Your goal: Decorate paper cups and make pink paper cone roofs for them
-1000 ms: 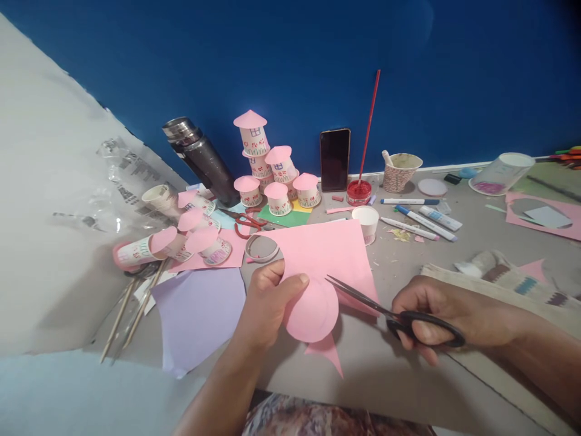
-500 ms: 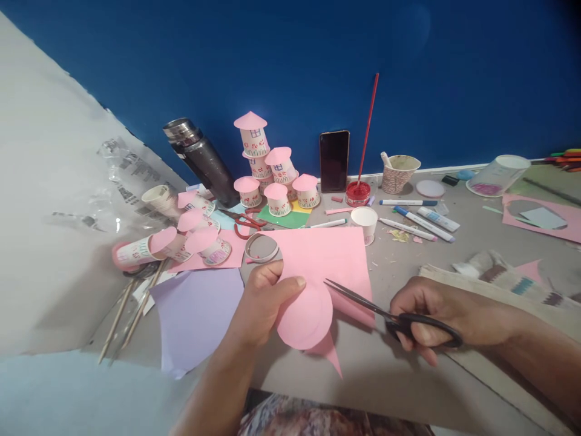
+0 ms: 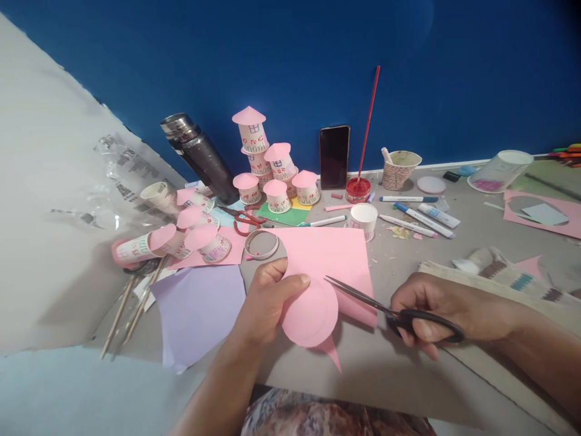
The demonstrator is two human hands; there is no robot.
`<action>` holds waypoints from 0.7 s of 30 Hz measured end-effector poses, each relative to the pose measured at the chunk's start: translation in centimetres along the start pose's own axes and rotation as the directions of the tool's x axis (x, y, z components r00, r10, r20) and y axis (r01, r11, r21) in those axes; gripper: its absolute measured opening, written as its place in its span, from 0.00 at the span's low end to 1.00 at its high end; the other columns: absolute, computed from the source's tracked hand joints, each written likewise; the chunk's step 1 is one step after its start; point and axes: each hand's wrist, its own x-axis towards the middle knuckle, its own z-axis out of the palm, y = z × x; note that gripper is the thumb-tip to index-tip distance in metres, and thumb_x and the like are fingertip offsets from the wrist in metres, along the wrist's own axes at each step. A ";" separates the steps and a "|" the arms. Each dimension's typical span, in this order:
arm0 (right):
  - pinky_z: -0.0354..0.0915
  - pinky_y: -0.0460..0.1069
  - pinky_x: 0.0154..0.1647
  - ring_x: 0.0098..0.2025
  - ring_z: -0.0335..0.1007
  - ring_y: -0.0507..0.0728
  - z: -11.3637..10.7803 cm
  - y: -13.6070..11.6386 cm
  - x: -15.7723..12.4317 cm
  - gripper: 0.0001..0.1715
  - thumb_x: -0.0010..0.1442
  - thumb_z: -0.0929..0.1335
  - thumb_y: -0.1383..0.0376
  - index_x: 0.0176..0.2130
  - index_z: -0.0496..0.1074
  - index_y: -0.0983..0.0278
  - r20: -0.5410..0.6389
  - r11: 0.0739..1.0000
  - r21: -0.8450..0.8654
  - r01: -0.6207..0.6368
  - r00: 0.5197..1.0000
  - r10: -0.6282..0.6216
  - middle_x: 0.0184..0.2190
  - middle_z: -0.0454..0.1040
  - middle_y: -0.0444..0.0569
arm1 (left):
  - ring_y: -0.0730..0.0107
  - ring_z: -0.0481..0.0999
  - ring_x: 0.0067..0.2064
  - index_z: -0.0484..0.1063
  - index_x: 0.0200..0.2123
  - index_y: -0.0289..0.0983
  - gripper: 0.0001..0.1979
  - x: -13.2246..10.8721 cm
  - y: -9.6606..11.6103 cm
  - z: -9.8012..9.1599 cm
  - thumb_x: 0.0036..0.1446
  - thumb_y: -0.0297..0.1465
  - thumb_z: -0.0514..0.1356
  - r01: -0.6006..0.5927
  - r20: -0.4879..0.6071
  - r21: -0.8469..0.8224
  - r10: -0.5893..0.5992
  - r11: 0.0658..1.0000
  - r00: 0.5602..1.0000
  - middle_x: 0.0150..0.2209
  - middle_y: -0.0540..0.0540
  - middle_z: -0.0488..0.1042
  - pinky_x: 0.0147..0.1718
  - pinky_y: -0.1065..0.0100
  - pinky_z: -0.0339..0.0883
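My left hand pinches a sheet of pink paper, thumb on top and fingers underneath. A rounded pink disc shape, partly cut from the sheet, hangs below my thumb, and a pointed scrap sticks out under it. In my right hand is a pair of black-handled scissors. Their narrow blades point left, with the tips at the paper's cut edge near the disc. The blades look nearly together. The sheet's lower right edge curls.
Paper cup towers with pink cone roofs stand against the blue wall, beside a black flask. A phone, a red paint pot, several markers and a white cup lie behind the sheet. Purple paper is at left.
My left hand and the pink disc have shifted slightly right, toward the scissors. The scissors have barely moved, and the view has tilted a little.
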 end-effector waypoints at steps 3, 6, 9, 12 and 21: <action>0.45 0.43 0.18 0.19 0.53 0.45 -0.1 0.1 0.1 0.37 0.54 0.75 0.38 0.33 0.76 0.71 0.002 1.000 -0.013 0.009 1.000 -0.009 0.20 0.73 0.48 | 0.72 0.75 0.25 0.82 0.32 0.34 0.09 0.0 0.0 0.0 0.46 0.31 0.71 -0.004 -0.013 -0.021 0.004 1.000 1.000 0.26 0.48 0.79 0.24 0.74 0.67; 0.46 0.43 0.18 0.19 0.54 0.46 -0.1 0.2 0.1 0.38 0.54 0.75 0.38 0.33 0.75 0.71 0.001 1.000 -0.029 0.008 1.000 -0.008 0.20 0.73 0.48 | 0.72 0.74 0.25 0.82 0.32 0.34 0.08 0.0 0.0 -0.1 0.45 0.30 0.71 -0.001 -0.010 -0.053 0.001 0.999 1.000 0.26 0.48 0.80 0.24 0.74 0.66; 0.45 0.43 0.17 0.19 0.53 0.46 -0.2 0.3 0.1 0.39 0.53 0.75 0.36 0.33 0.75 0.71 0.006 0.999 -0.040 0.008 1.000 -0.008 0.20 0.73 0.48 | 0.73 0.75 0.25 0.82 0.31 0.34 0.07 0.0 0.0 -0.2 0.46 0.30 0.71 -0.016 -0.001 -0.073 0.016 0.997 1.000 0.26 0.49 0.80 0.25 0.75 0.67; 0.45 0.43 0.17 0.18 0.53 0.46 -0.2 0.2 0.1 0.40 0.53 0.74 0.35 0.33 0.75 0.71 0.009 0.999 -0.044 0.007 1.000 -0.007 0.20 0.73 0.47 | 0.73 0.75 0.25 0.82 0.30 0.34 0.07 0.0 0.0 -0.3 0.46 0.30 0.71 -0.036 -0.003 -0.076 0.036 0.996 0.999 0.26 0.48 0.80 0.25 0.74 0.67; 0.46 0.43 0.17 0.18 0.53 0.45 0.1 -0.1 0.3 0.39 0.52 0.76 0.37 0.33 0.75 0.71 0.014 1.000 0.010 -0.005 1.000 0.005 0.20 0.72 0.47 | 0.73 0.72 0.24 0.81 0.30 0.33 0.10 -0.1 -0.3 0.2 0.45 0.32 0.72 0.056 0.069 0.047 -0.059 0.997 0.996 0.26 0.48 0.77 0.23 0.73 0.64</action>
